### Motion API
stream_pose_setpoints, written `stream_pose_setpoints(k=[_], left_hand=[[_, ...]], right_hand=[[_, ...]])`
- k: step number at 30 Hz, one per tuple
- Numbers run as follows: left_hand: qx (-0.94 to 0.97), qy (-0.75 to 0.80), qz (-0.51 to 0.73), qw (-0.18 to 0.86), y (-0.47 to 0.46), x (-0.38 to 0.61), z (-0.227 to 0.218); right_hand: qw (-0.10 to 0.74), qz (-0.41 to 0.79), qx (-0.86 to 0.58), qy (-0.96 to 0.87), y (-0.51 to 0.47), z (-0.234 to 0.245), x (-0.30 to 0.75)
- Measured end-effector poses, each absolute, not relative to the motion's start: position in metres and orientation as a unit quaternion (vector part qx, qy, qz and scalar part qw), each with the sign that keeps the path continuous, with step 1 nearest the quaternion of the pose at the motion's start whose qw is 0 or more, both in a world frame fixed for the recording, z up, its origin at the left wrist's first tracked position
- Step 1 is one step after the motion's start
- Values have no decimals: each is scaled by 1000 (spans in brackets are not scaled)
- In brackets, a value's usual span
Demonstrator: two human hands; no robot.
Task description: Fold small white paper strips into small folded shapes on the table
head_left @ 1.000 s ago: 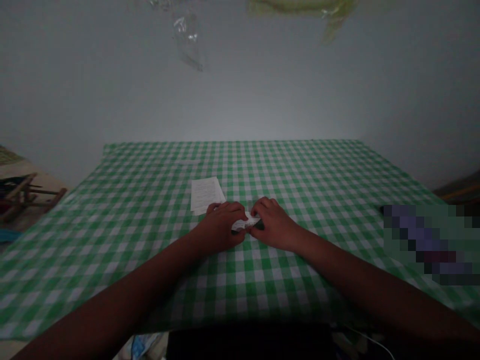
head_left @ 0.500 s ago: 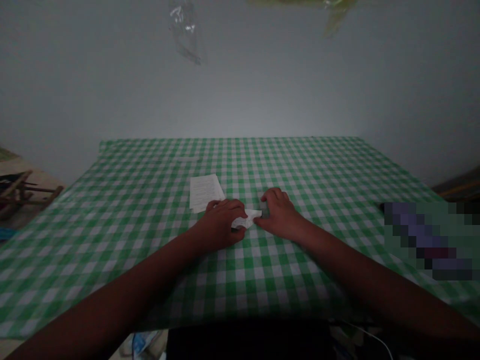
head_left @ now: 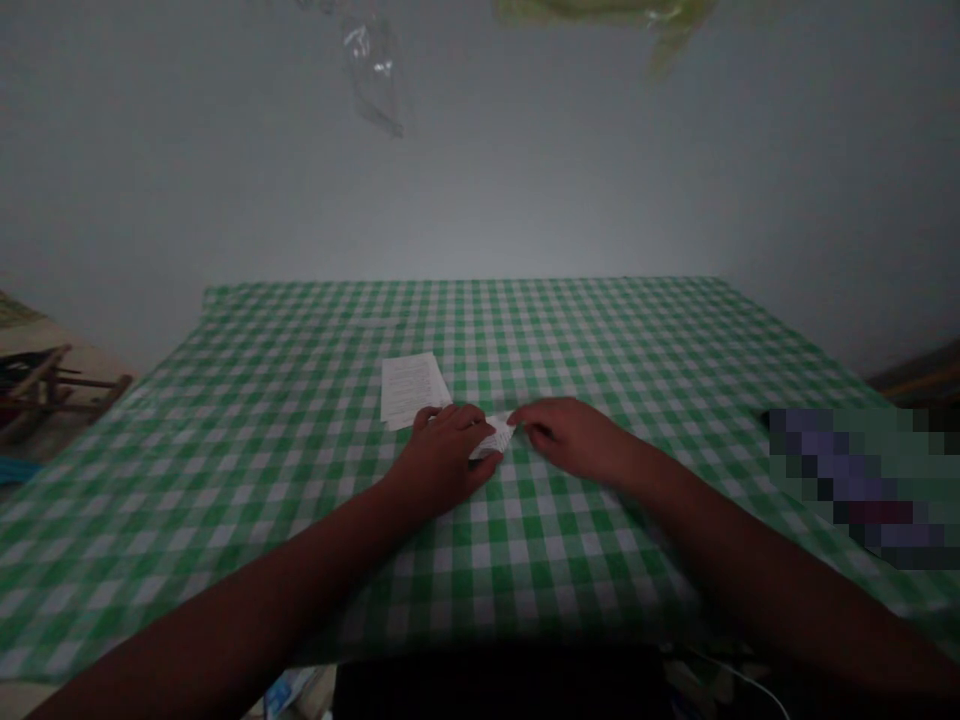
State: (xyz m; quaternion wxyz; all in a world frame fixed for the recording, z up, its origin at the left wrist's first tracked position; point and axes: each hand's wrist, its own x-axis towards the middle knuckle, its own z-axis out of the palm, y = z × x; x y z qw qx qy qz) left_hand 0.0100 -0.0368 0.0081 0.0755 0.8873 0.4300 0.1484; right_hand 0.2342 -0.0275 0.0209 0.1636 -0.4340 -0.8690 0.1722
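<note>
A small folded piece of printed paper (head_left: pixel 493 440) lies on the checked cloth between my two hands. My left hand (head_left: pixel 442 458) holds it from the left, fingers bent over its far edge and thumb at its near edge. My right hand (head_left: pixel 571 432) is closed, with thumb and index finger pinching the paper's right corner. Just beyond my left hand is a short stack of printed sheets (head_left: pixel 409 388), slightly fanned. Part of the folded paper is hidden under my left fingers.
A green and white checked cloth (head_left: pixel 600 340) covers the table. At the right lies a blurred-out purple and green item (head_left: pixel 862 480). Clear plastic (head_left: pixel 373 75) hangs on the wall behind. Wooden furniture (head_left: pixel 56 385) stands at the far left, and a white cable (head_left: pixel 742 678) runs below the front edge.
My right hand has turned, its fingers going from spread around the paper's right end to a pinch on the corner. The left hand has shifted slightly right along the paper.
</note>
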Motion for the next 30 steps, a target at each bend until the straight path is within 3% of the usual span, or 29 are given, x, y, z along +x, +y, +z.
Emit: stream_pose_setpoints(k=[4,7,14,20,22,24,26,30], left_hand=[[890,428,141,68,-37,11,8],[892,425,138,72,-37,10,9],[893,419,137,91,-37,8,11],[900,401,145,95,-33,5,9],[904,393,142,93,-32,3,8],[906,388,139,93,-30,2,8],[909,382,137,95,-30,0,10],[914,370,132,105,-28,-4,11]], right_hand=[[30,101,-413,-904,-49,28,225],[-2,59,-425,-903,-55,28,225],[-14,54,-528,-848,-40,27,239],[46,56,-573,-816,-38,33,230],[123,95,-537,-829,-45,36,222],[189,224,-438,-850,-52,37,215],[208,338,-392,-830,-57,36,210],[211,427,-395,-786,-54,30,210]])
